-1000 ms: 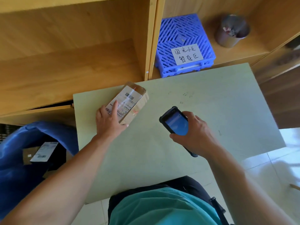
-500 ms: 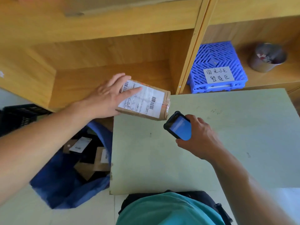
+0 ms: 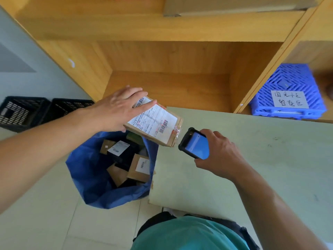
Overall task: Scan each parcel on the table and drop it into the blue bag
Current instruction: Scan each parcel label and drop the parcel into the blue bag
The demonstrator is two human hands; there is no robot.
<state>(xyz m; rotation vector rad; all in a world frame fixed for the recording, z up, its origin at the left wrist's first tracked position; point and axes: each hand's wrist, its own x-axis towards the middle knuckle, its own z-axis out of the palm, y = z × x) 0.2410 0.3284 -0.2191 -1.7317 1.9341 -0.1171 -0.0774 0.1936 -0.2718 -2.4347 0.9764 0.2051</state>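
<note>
Two hands are at work over the table's [image 3: 270,177] left edge. Nearest, the right hand [image 3: 221,156] has its fingers [image 3: 209,133] wrapped closed around a handheld scanner [image 3: 195,146], screen lit blue and head aimed at the parcel just beside it. Left of that, on the floor against the table, the blue bag [image 3: 86,170] stands open with several parcels already inside. Above its far rim the left hand [image 3: 117,110] grips a brown parcel [image 3: 155,121], fingers [image 3: 142,105] spread flat across the label and thumb underneath; the parcel is tilted and straddles the table corner and the bag's mouth. Reddish scan light seems to fall on the lower barcode.

The risk, as I judge it, is release before the scan registers, which would send an unlogged parcel into the bag. A finger also lies close to the upper barcode and could block a read. Let go from here, the parcel's right end might catch the table edge and tumble to the floor beside the bag.

Compared with half a second earlier, the parcel has shifted further left, now largely over the bag, and the scanner has closed in on its end. Beyond, the wooden shelf [image 3: 162,83] is bare, with a blue basket [image 3: 288,92] to its right.
</note>
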